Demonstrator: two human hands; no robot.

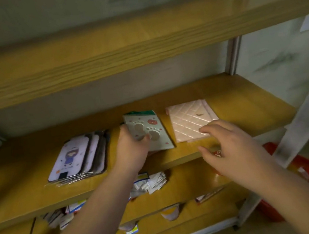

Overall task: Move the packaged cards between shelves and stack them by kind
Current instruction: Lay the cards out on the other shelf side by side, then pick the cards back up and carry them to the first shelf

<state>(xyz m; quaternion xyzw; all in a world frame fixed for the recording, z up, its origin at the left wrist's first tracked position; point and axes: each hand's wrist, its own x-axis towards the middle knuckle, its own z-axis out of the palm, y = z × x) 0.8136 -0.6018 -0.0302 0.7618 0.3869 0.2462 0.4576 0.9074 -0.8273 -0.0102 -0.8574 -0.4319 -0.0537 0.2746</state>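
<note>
On the middle wooden shelf [226,93] lie three piles of packaged cards. A fanned stack with a cartoon girl print [74,155] sits at the left. In the middle is a grey-green paw-print card pack [151,129]; my left hand [132,146] grips its near left edge, thumb on top. At the right lies a pink quilted-pattern stack [188,119]. My right hand [231,145] hovers with fingers spread just in front of the pink stack, holding nothing.
The shelf below holds scattered small white and blue packets [151,182] and other loose items. A red plastic basket [304,172] stands low at the right beside the white metal shelf post [302,119]. An upper wooden shelf [98,50] overhangs the piles.
</note>
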